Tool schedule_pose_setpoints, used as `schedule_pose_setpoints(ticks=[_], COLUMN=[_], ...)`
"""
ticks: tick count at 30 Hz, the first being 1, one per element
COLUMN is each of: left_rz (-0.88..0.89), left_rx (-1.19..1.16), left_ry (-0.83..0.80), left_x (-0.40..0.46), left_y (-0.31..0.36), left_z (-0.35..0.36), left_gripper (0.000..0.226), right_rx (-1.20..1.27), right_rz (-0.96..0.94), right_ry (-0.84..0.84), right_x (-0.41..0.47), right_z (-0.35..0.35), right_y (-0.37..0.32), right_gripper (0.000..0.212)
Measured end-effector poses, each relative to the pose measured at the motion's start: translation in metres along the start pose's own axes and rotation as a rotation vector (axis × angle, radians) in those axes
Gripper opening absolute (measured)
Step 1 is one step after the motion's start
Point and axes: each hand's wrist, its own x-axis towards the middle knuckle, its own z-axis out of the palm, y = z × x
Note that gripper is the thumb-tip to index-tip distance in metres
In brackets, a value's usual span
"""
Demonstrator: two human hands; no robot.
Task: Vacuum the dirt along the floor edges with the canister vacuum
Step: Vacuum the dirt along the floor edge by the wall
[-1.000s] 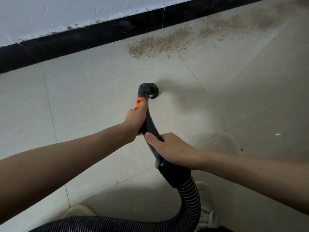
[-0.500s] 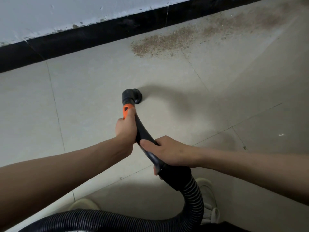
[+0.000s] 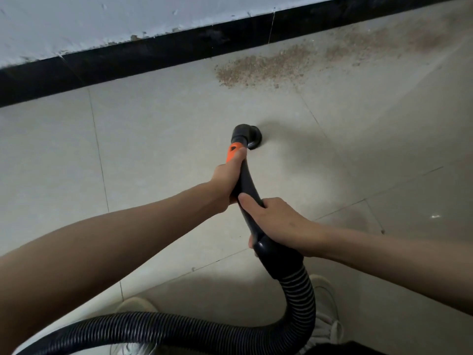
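Observation:
I hold the black curved vacuum handle (image 3: 249,185) with both hands. My left hand (image 3: 227,179) grips its upper part, thumb on the orange slider (image 3: 233,152). My right hand (image 3: 277,221) grips it lower down, just above the collar where the ribbed hose (image 3: 299,301) joins. The round black nozzle (image 3: 247,136) points down at pale floor tiles, well short of the dirt. A brown patch of dirt (image 3: 263,69) lies along the black baseboard (image 3: 153,57), stretching away to the upper right.
The hose loops down and left across the bottom of the view (image 3: 143,329). My two white shoes (image 3: 135,307) (image 3: 325,303) stand under it. A white wall (image 3: 102,19) rises above the baseboard. A small white speck (image 3: 435,216) lies at right.
The nozzle swung left and toward me half a second ago, then moved back right and farther out. Both hands kept their grip on the handle.

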Motion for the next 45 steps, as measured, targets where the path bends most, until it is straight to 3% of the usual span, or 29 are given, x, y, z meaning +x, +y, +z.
schedule_pose_setpoints(ticks=[7, 11, 19, 23, 28, 37, 45], left_rz=[0.065, 0.168, 0.338, 0.305, 0.293, 0.274, 0.207], left_rx=[0.151, 0.127, 0.077, 0.029, -0.212, -0.326, -0.395], left_ry=[0.003, 0.081, 0.202, 0.188, 0.075, -0.066, -0.054], left_x=[0.013, 0.021, 0.046, 0.041, -0.002, -0.129, -0.249], left_y=[0.008, 0.034, 0.097, 0.139, 0.201, 0.321, 0.405], left_z=[-0.004, -0.007, -0.037, -0.037, -0.026, -0.036, 0.017], left_gripper=[0.055, 0.047, 0.039, 0.04, 0.041, 0.042, 0.035], right_rx=[0.122, 0.324, 0.462, 0.504, 0.61, 0.418, 0.149], right_rz=[-0.016, -0.046, -0.237, -0.288, -0.268, -0.349, -0.349], right_ry=[-0.076, -0.084, -0.166, -0.119, -0.085, -0.05, -0.039], right_x=[0.006, 0.024, 0.056, 0.069, 0.061, -0.022, -0.123], right_z=[-0.011, -0.026, -0.033, -0.039, -0.052, -0.112, -0.205], right_y=[0.005, -0.008, -0.021, -0.057, -0.138, -0.264, -0.328], right_gripper=[0.048, 0.049, 0.063, 0.045, 0.032, 0.027, 0.025])
